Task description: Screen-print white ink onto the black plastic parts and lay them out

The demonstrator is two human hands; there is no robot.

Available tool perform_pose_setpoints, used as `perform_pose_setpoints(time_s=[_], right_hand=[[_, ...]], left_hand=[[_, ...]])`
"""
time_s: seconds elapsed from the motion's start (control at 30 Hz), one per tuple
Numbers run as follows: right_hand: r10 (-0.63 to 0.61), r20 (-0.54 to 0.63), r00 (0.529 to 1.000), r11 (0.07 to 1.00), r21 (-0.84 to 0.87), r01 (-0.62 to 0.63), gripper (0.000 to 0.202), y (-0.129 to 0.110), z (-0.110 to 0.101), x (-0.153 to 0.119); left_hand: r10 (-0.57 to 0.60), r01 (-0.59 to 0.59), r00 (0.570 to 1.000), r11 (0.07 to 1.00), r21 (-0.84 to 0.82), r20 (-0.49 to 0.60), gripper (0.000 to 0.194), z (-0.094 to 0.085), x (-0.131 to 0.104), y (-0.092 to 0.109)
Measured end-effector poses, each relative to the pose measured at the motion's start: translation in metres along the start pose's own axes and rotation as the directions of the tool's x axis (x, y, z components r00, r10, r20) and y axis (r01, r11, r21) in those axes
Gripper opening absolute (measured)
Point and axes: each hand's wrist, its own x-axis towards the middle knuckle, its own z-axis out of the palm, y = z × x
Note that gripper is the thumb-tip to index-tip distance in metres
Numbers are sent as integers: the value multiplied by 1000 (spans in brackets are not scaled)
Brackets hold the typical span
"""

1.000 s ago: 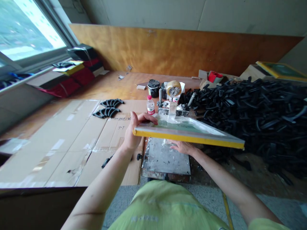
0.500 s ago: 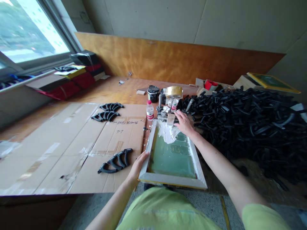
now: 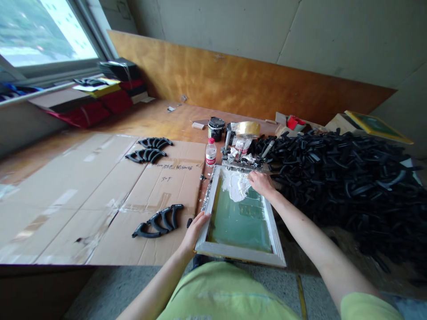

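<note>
A printing screen with a pale frame (image 3: 240, 255) and green mesh lies flat in front of me. White ink (image 3: 235, 184) is smeared at its far end. My left hand (image 3: 196, 229) grips the frame's near left corner. My right hand (image 3: 262, 183) rests with curled fingers on the far right of the mesh, beside the white ink; whether it holds anything is hidden. A fanned set of black curved parts (image 3: 158, 221) lies on the cardboard just left of my left hand.
A big pile of black curved parts (image 3: 343, 173) fills the right side. Beyond the screen stand a small bottle (image 3: 210, 153), a black jar (image 3: 216, 128) and a tape roll (image 3: 247, 129). Flat cardboard (image 3: 83, 195) covers the left, with two more part sets (image 3: 150, 150).
The screen was tilted up a second ago and now lies flat. My right hand left the plate beneath it, reached to the far end, then drew back a little onto the mesh. A fanned part set now lies on the cardboard.
</note>
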Motion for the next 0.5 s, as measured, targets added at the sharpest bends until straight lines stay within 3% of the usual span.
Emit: perform_pose_setpoints(time_s=[0.13,0.27,0.4,0.5], right_hand=[[-10,21,1000,1000,-17,10,15,-24,15,9],[-78,1,997,997,20,78,16,-42,15,20],[-176,38,984,980,100,171,12,-28,-2,25],[-159,71,985,980,135,149,17,-15,-16,24]], left_hand=[[-56,57,998,995,-79,11,59,0,0,-1],[-24,30,997,997,-76,69,47,-2,1,-4],[-43,47,997,997,-55,57,52,-3,3,-5],[-46,48,998,998,-42,41,59,-3,4,-3]])
